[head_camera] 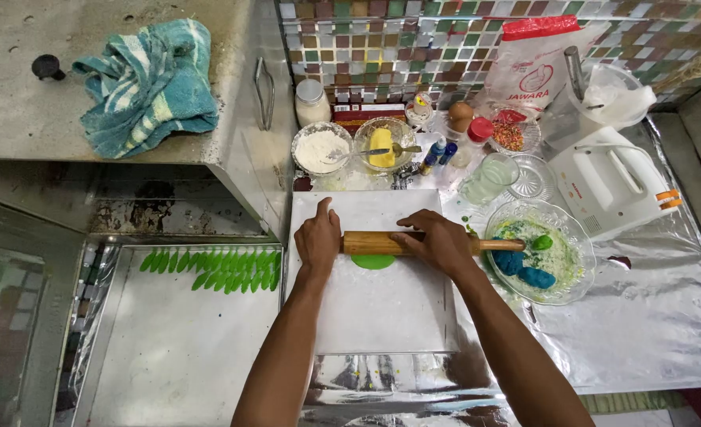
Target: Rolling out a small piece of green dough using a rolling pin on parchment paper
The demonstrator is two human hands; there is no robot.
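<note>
A wooden rolling pin lies across a flat piece of green dough on a pale board. My left hand presses down on the pin's left end with fingers stretched forward. Over the pin's right half rests my right hand, palm down. To the right, a glass bowl holds blue and green dough lumps.
A metal tray at the left carries rows of green leaf-shaped dough pieces. Bowls of flour and butter, small bottles, a white hand mixer and a flour bag stand behind. A teal towel lies on the steel box.
</note>
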